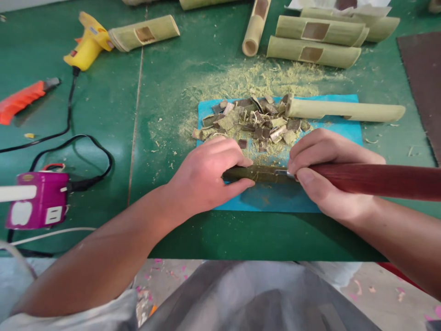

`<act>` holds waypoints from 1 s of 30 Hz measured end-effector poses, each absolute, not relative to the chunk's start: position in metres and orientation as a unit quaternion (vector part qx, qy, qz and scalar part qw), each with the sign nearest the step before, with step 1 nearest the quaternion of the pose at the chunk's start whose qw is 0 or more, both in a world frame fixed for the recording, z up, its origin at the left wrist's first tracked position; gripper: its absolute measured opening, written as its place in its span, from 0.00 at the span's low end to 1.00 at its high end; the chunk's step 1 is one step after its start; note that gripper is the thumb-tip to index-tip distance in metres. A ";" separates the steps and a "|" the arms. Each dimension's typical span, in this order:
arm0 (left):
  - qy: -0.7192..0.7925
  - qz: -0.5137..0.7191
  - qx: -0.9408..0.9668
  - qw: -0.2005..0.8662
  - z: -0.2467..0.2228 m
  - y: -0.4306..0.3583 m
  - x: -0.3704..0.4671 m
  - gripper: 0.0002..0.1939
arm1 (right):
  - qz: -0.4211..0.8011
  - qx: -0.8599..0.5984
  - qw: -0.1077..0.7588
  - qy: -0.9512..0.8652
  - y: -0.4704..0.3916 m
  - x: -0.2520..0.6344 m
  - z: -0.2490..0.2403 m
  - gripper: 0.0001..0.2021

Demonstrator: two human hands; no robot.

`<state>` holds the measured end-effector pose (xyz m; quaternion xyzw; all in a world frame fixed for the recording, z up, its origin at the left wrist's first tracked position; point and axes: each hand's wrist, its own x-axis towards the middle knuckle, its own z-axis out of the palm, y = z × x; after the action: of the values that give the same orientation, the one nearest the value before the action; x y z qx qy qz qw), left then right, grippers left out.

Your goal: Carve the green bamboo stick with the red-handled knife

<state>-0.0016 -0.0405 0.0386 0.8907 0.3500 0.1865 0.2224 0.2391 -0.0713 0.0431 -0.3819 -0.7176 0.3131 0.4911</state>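
My left hand (210, 177) grips the left end of a dark green bamboo piece (260, 174) between thumb and fingers. My right hand (330, 174) is closed around a carving tool with a long dark red handle (389, 180); its metal tip touches the right part of the bamboo piece. Both hands are over a blue sheet (275, 197). Just beyond them lies a pile of bamboo chips and shavings (257, 122). A pale cut bamboo length (344, 110) rests across the sheet's far right part.
Cut bamboo tubes (313, 53) with square openings lie at the far right. A yellow glue gun (87, 41), an orange-handled cutter (25, 99) and a purple power adapter (39, 200) with cables sit on the left. A brown mat (422, 87) covers the right edge.
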 end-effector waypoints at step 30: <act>0.348 0.185 0.892 0.221 0.038 -0.041 -0.002 0.06 | 0.310 -0.379 0.503 -0.712 -0.072 0.243 0.043 0.04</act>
<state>-0.0018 -0.0407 0.0375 0.8923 0.3480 0.1847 0.2206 0.2432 -0.0718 0.0433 -0.3787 -0.7122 0.3103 0.5031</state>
